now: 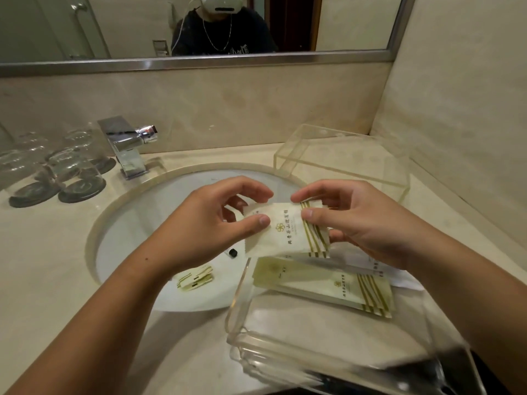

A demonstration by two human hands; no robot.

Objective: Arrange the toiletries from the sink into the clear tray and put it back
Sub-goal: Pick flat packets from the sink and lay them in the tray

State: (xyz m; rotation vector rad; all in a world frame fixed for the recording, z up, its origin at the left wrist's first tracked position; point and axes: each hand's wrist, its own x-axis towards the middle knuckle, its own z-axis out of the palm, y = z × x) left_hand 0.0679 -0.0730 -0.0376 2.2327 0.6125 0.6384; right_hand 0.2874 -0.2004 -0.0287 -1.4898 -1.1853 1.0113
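- Progress, as I judge it: about partway. A few long sachets [328,286] already lie flat in the clear tray [234,333], directly below my grip and a little nearer to me.
- Left to do: a small bundle of folded packets [195,279] lies in the sink [142,223] below my left grip [216,223]. A tiny black-capped item [233,253] sits in the basin just under the held packet's lower left corner. Both need collecting. The tray then has to go back to its place on the surface [42,252], and I cannot tell where that place is.
- My left grip pinches the white sachet [285,232] at its left edge, thumb on the printed face and index finger curled over the top.
- My right grip [356,220] pinches the same sachet at its striped right end, thumb on top and fingers underneath. Striped edges peek out behind it, so I may be holding more than one; I cannot count them.
- Each grip is closed only to a fingertip pinch, not clenched into a fist. The sachet hangs in the air between them, above the tray's far edge.
- A second clear box [299,163] stands beyond my right grip. The glasses [57,172] and the tap [128,146] are well off beyond my left grip.
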